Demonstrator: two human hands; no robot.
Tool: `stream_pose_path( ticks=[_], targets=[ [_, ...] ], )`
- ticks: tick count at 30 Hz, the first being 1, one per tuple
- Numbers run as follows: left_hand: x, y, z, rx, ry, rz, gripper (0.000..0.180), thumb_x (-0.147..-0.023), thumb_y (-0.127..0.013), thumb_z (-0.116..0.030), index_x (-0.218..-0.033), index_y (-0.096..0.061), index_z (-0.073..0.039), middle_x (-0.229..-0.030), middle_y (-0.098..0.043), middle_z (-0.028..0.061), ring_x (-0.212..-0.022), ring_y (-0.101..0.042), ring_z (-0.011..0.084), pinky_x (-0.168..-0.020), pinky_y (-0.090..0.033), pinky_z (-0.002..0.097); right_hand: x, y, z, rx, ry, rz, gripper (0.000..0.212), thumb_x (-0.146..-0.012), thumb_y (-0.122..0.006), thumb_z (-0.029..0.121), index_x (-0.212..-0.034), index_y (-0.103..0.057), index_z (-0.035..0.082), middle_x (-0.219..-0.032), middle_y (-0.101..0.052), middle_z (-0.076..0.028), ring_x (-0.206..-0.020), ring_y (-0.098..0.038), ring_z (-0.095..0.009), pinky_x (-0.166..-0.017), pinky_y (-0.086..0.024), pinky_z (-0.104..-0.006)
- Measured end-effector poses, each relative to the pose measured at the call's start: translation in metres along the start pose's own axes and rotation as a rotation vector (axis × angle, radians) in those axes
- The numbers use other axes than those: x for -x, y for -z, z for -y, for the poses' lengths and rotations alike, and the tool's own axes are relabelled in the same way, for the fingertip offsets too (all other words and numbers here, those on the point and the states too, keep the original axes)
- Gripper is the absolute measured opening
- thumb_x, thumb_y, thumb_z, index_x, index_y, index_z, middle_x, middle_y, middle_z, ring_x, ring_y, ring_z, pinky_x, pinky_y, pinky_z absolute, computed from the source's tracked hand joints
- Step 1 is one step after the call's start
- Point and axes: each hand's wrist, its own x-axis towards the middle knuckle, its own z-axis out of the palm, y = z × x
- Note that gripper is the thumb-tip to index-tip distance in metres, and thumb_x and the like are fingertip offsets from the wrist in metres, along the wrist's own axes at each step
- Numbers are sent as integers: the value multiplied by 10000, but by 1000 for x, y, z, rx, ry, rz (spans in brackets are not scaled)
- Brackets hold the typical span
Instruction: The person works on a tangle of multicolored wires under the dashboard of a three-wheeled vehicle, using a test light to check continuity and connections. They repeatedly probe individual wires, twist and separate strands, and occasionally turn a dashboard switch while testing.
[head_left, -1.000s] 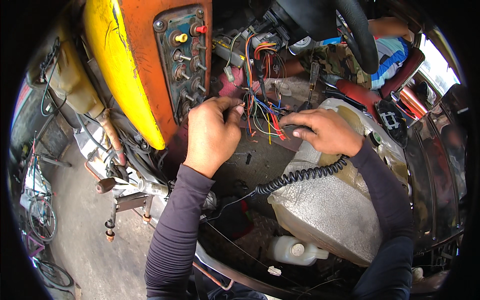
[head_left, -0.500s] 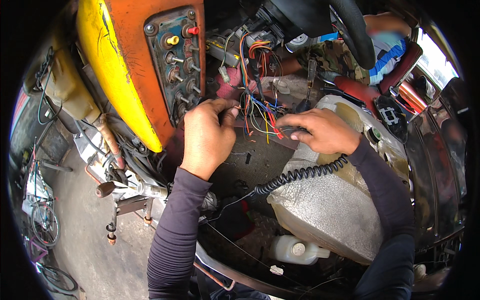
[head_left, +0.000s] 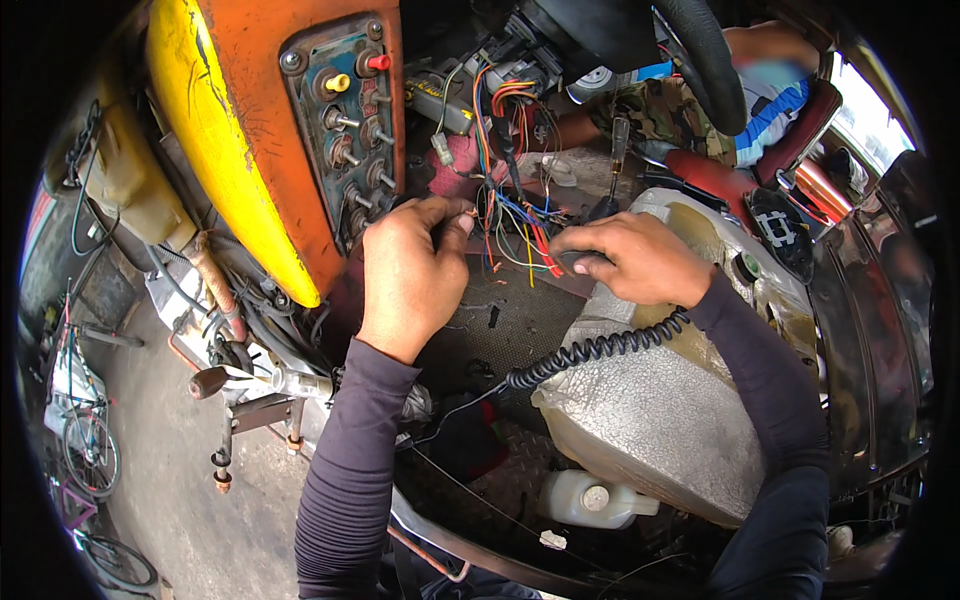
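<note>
My left hand (head_left: 415, 268) is closed, thumb and forefinger pinched on a thin wire end at the left side of a loose wire bundle (head_left: 510, 195). Its strands are red, blue, orange, yellow and green, some with bare copper ends. My right hand (head_left: 640, 258) is closed around a dark object, mostly hidden by the fingers, close to the red wires (head_left: 545, 255). A black coiled cord (head_left: 600, 350) runs up beneath my right wrist; where it ends is hidden.
Left stands an orange panel (head_left: 255, 90) with toggle switches (head_left: 345, 120). A steering wheel (head_left: 705, 70) is above right, near another person in camouflage shorts (head_left: 650, 110). A worn silver-covered seat (head_left: 660, 420), gear lever (head_left: 618, 150) and white jug (head_left: 595, 498) lie to the right and below.
The view has shifted slightly. Both hands keep nearly the same place and grip, the left still pinching at the wires and the right still around the dark object.
</note>
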Motion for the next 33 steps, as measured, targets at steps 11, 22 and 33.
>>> stream_pose_path(
  ticks=[11, 22, 33],
  targets=[
    [-2, 4, -6, -21, -39, -43, 152, -919, -735, -46, -1047, -781, 21, -874, -737, 169, -752, -713, 243, -731, -546, 334, 3, 17, 15, 22, -73, -53, 358, -957, -702, 186, -1311, -689, 134, -1150, -757, -176, -1048, -715, -414, -896, -564, -517],
    [0, -2, -14, 17, 24, -4, 142, -898, -737, -36, -1021, -783, 17, -886, -736, 210, -806, -735, 359, -753, -559, 399, -81, 100, 87, 291, 247, -1109, 430, -971, -757, 293, -1294, -603, 53, -1049, -694, -206, -948, -686, -431, -797, -556, -471],
    [3, -3, -12, -1, 3, -9, 161, -926, -728, -52, -1059, -786, 19, -914, -754, 188, -774, -730, 252, -732, -550, 350, -90, 111, 96, 381, 261, -1043, 245, -937, -725, 130, -1084, -573, 6, -1049, -649, -240, -736, -696, -442, -627, -575, -503]
  ],
)
